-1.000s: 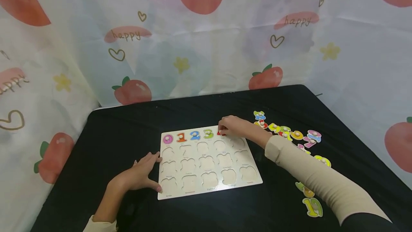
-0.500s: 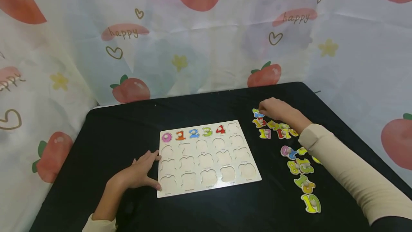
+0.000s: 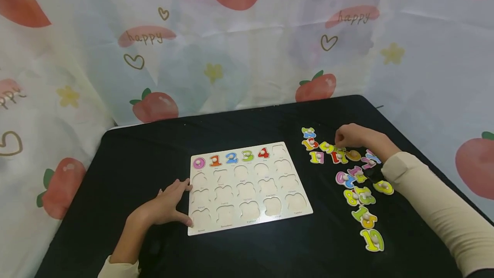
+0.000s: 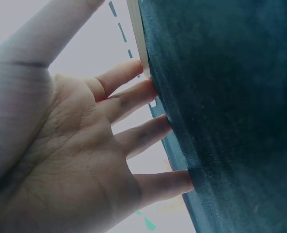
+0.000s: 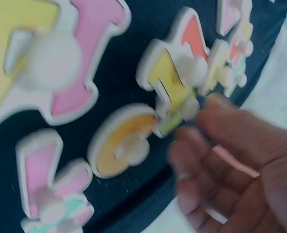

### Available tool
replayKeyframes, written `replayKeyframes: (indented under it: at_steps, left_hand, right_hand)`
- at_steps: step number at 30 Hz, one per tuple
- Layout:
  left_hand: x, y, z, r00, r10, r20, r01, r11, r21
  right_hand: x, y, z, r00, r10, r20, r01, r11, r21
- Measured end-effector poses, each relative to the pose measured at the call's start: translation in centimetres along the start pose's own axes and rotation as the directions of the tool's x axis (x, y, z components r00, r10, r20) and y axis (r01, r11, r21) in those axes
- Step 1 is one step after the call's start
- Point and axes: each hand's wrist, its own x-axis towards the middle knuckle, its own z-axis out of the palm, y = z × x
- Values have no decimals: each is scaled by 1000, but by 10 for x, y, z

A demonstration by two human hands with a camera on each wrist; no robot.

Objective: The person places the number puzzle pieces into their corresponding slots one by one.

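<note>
Black cloth [image 3: 247,254] lies under the number board [image 3: 256,182], fruit-printed drapes [image 3: 231,46] behind.

the right sleeve [image 3: 440,213] is plain cream cloth with a wide, loose cuff [image 3: 400,170]; small creases cross the cloth behind that cuff, and black cloth [image 3: 482,274] shows at the end farthest from it. the left sleeve [image 3: 118,268] is cream as well.

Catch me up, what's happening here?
A person's left hand rests along the left edge of a number puzzle board. Their right hand is at the loose knobbed number pieces to the board's right; can't tell if it grips one. Pieces 0 to 4 fill the top row except its last recess.
</note>
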Motion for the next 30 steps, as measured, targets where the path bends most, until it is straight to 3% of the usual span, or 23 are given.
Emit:
replayKeyframes:
  at_steps: [5,12,17,21,30]
  left_hand:
    - [2,-1,0,1000,10,-5,-10,1000,4]
    - [3,0,-1,1000,14,-3,-14,1000,4]
    - [1,0,-1,1000,2,-5,-2,1000,3]
    - [-3,1,-1,1000,6,-4,-6,1000,-7]
    - [-3,2,-1,1000,23,-14,-23,1000,-4]
  right_hand:
    - [6,-3,8,989,-122,-77,124,992,12]
    - [7,-7,11,979,-174,-111,174,985,-10]
    - [13,-27,10,957,-241,-164,238,970,-39]
    - [25,-51,12,943,-295,-156,290,956,-51]
    - [59,-91,23,958,-274,-83,268,961,-69]
